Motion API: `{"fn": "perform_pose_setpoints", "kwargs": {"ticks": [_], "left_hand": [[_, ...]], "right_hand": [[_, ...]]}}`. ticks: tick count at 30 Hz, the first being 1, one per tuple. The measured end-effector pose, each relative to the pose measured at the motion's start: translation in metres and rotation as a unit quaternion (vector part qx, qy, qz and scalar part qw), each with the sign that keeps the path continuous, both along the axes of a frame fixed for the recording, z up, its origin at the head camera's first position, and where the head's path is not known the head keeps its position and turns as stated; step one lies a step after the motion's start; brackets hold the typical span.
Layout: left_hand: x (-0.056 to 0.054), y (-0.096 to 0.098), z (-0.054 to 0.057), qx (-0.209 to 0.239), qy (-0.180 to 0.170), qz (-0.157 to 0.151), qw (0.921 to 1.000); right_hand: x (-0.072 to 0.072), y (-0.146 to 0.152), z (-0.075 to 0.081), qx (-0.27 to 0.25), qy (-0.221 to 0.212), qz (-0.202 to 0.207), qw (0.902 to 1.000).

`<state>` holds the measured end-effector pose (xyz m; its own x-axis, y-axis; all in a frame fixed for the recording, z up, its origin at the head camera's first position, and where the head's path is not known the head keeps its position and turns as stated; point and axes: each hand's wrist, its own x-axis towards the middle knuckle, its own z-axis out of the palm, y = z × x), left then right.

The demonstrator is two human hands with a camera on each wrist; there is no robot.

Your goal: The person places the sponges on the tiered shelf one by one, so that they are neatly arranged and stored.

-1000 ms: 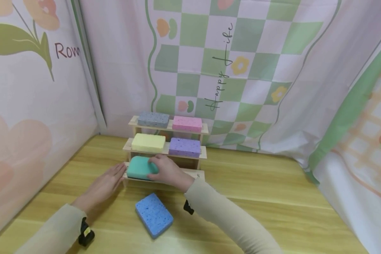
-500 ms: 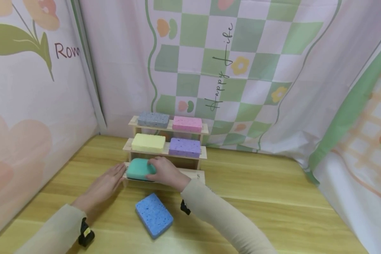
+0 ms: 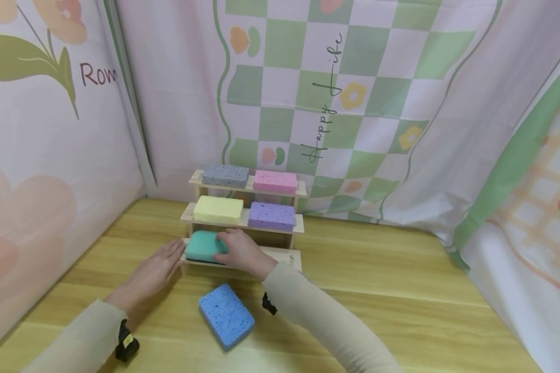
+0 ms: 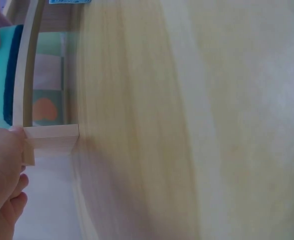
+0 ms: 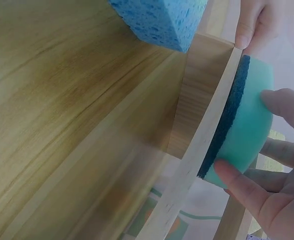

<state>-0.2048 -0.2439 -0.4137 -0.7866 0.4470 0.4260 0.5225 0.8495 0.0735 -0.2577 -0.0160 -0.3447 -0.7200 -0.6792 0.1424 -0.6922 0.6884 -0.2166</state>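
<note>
A teal sponge (image 3: 204, 246) with a dark scouring layer underneath lies on the lowest step of a small three-tier wooden rack (image 3: 280, 255), at its left end. My right hand (image 3: 243, 251) grips the sponge's right end; in the right wrist view its thumb and fingers (image 5: 244, 190) spread around the teal body. At the left end of that same step is my left hand (image 3: 156, 269), holding the board's end, with its thumb at the edge and other fingers curled behind in the left wrist view. The dark layer (image 4: 12, 75) sits right along the board's front edge.
On the middle step are a yellow sponge (image 3: 218, 209) and a purple sponge (image 3: 271, 216). A grey sponge (image 3: 225, 175) and a pink sponge (image 3: 275, 182) occupy the top. One blue sponge (image 3: 226, 316) lies on the wooden table (image 3: 378, 290) before the rack. Printed curtains (image 3: 177, 129) surround the table.
My right hand and the teal sponge have shifted slightly left along the lowest step. My left hand has stayed at the rack's left end, and the other sponges have not moved.
</note>
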Motion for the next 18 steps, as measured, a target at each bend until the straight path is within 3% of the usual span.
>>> {"fn": "perform_pose_setpoints", "kwargs": {"ticks": [10,18], "left_hand": [[0.0024,0.0028,0.0042,-0.002,-0.014,0.010,0.9999],[0.0017,0.0024,0.0028,-0.008,-0.029,0.014,0.9995]], "right_hand": [[0.0011,-0.0005,0.0009,0.010,0.024,-0.001,0.9997],[0.0087,0.0064,0.0076,-0.006,0.011,0.001,0.9999]]}}
